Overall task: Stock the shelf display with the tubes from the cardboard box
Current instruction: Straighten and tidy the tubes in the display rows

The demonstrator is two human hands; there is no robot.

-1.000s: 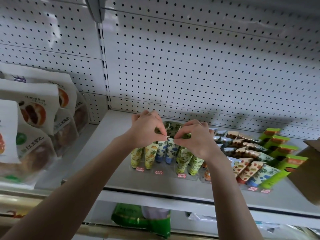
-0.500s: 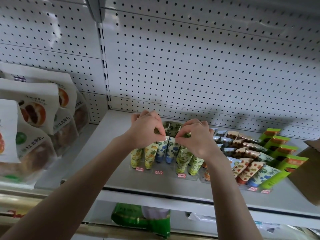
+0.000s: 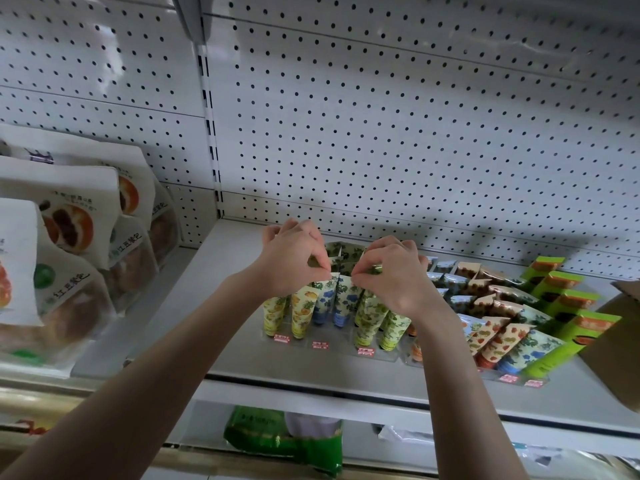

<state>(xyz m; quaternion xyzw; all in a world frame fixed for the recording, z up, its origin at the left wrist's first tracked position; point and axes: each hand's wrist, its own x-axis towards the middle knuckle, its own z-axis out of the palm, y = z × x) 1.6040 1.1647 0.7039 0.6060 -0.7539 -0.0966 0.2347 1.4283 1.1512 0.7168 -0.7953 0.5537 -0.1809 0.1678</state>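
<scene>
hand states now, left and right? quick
Left hand: closed, pinching the top of a tube in the display.
Right hand: closed, pinching the top of a neighbouring tube; exactly which one cannot be told.

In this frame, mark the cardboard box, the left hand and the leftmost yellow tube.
cardboard box (image 3: 620,358): head view, brown side wall at the right edge.
left hand (image 3: 291,261): head view, back of the hand.
leftmost yellow tube (image 3: 273,315): head view, printed middle of its body.

Glossy printed plastic tubes (image 3: 367,313) on a smooth matt metal shelf (image 3: 207,292) — brown cardboard box (image 3: 620,344) beside them.
</scene>
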